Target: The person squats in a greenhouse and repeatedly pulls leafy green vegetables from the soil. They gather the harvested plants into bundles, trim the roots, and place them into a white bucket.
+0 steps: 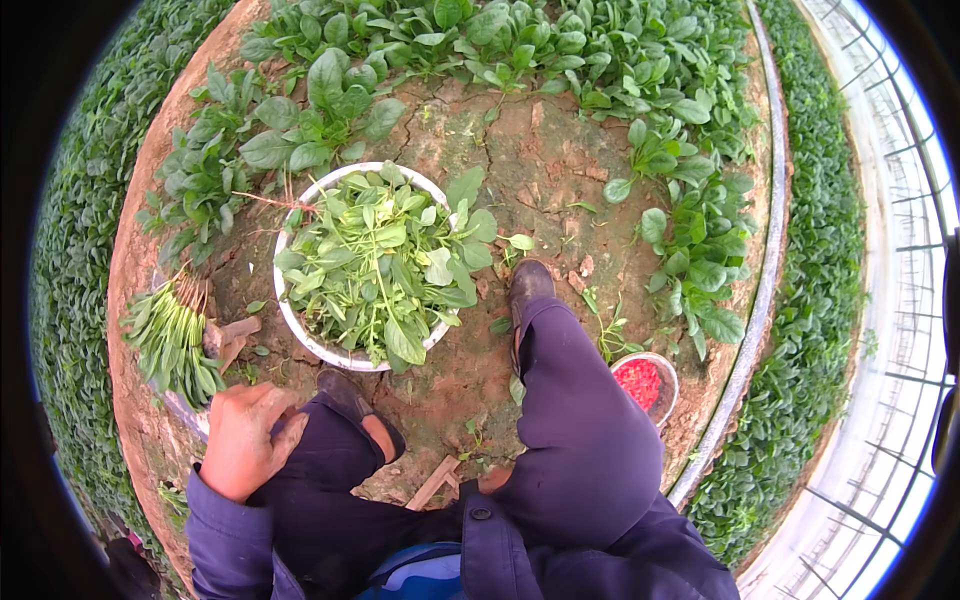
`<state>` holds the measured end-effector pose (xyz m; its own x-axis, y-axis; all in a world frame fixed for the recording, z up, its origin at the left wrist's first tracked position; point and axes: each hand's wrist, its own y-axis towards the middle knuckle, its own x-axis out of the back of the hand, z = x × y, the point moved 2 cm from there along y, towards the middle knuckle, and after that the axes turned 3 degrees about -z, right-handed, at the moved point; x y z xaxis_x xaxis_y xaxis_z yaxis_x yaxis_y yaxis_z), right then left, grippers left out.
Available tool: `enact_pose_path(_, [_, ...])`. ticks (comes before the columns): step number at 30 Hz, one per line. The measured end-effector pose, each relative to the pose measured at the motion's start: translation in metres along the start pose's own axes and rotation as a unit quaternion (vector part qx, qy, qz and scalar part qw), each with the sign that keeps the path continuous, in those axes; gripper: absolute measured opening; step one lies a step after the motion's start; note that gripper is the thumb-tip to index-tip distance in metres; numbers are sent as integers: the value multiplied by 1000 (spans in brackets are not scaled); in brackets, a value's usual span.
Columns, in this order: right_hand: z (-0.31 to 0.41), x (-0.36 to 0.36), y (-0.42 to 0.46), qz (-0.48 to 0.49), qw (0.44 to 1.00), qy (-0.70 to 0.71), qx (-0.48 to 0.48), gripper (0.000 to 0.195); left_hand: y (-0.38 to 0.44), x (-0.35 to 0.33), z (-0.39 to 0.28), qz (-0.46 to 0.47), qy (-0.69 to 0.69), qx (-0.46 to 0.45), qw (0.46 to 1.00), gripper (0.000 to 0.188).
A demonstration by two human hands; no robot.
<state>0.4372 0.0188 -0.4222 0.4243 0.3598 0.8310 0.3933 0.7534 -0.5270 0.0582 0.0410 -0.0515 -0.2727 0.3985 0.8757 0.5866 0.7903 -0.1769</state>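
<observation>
My left hand hangs above my left thigh, its fingers bent and loosely apart, with nothing seen in it. Just beyond it a bunch of picked leafy greens lies by a wooden piece, stems pointing away from me. My right hand is out of view. Before my feet stands a round white basin heaped with loose green leaves and stems; a reddish root sticks out over its far left rim. Right of my right knee sits a small round container holding small red pieces.
Growing leafy plants stand ahead, with more at the left and right. A pale hose or pipe runs along the right. Cracked soil lies between. A wooden piece lies between my legs.
</observation>
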Motion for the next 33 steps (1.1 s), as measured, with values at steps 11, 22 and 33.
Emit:
enact_pose_path(11, [-5,-50,52,41,998,9,-37,21,107,-42,75,101,-26,90,990,11])
enact_pose_path(22, [-19,-60,42,94,994,16,-48,22,157,-55,97,110,-102,140,979,9])
enact_pose_path(33, [-35,-39,29,127,992,9,-17,22,70,-15,59,13,-103,210,972,11])
